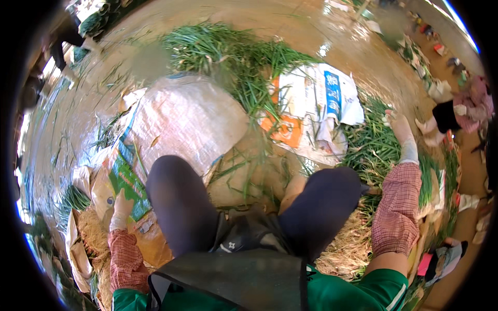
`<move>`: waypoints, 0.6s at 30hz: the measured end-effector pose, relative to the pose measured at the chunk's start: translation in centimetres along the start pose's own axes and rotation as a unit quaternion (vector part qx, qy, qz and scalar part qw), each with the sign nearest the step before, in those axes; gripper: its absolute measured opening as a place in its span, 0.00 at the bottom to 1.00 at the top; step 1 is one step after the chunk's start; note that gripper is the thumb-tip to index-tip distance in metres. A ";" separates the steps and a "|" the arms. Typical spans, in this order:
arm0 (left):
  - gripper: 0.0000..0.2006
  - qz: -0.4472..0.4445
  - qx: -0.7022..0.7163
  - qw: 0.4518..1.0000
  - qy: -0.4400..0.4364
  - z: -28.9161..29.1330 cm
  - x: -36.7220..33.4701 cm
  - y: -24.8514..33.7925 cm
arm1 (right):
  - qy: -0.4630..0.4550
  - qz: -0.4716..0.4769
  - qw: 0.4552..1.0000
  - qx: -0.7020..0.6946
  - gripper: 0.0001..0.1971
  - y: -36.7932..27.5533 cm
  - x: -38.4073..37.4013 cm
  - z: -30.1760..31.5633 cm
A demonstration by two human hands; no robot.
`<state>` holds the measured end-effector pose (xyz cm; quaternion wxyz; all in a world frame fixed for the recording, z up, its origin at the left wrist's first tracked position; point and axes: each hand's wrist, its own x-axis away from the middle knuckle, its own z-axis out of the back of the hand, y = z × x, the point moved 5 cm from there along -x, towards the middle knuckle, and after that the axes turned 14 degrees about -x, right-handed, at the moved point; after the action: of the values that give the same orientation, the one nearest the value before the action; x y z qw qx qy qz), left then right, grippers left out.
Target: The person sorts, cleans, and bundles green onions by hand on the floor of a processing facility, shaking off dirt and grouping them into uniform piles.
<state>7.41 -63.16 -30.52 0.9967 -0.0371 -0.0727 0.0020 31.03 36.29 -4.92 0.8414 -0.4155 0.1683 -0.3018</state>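
Grip, right hand: fingers reach into the greens beside the printed sack; from where I stand, I cannot tell whether the right hand [398, 128] has closed on any stalks.
Grip, left hand: well to the left of the sack and nearer the seated person, the left hand [123, 207] is at a green printed plastic piece [128, 182]; whether it pinches or only rests there, I can't make out.
Near greens: this heap of long green stalks [374, 142] lies just right of the printed sack [314, 98], running back toward the right knee.
Progress: judging by how things lie, plenty remains loose; stalks cross one another, and I can make out no tied bundle.
Far greens: another loose heap [212, 49] spreads left of the sack and beyond it, some blades reaching its edge.
Lettering: the sack shows large white characters on a blue panel, plus orange blocks; marks on the green plastic are too small to read.
Pale sheet: woven sheeting [192, 116] spreads left of the sack.
Straw-coloured pile: fibrous stuff [340, 249] lies nearer the person than the sack.
Bystander: a person in a pinkish top [474, 103] is well right of the sack.
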 end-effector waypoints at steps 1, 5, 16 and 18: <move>0.36 -0.011 -0.006 0.999 -0.051 4.7 0.6 6.4 | 0.024 -0.038 0.992 -0.116 0.13 2.8 0.8 1.3; 0.31 -0.125 -0.026 0.992 0.007 11.5 -1.3 17.7 | 0.026 -0.101 0.963 -0.247 0.15 16.0 1.7 -5.3; 0.28 -0.387 -0.017 0.922 0.015 19.9 -9.5 46.8 | 0.159 -0.307 0.713 -0.610 0.22 30.6 -8.9 -25.8; 0.27 -0.403 -0.001 0.915 -0.034 18.1 -10.2 51.4 | 0.252 -0.282 0.650 -0.659 0.25 32.8 -12.3 -25.8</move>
<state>-5.28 -10.71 -17.97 0.9100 -0.0057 -0.1149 -0.3983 19.95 44.28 -46.19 0.1450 -0.7964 0.4027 -0.4273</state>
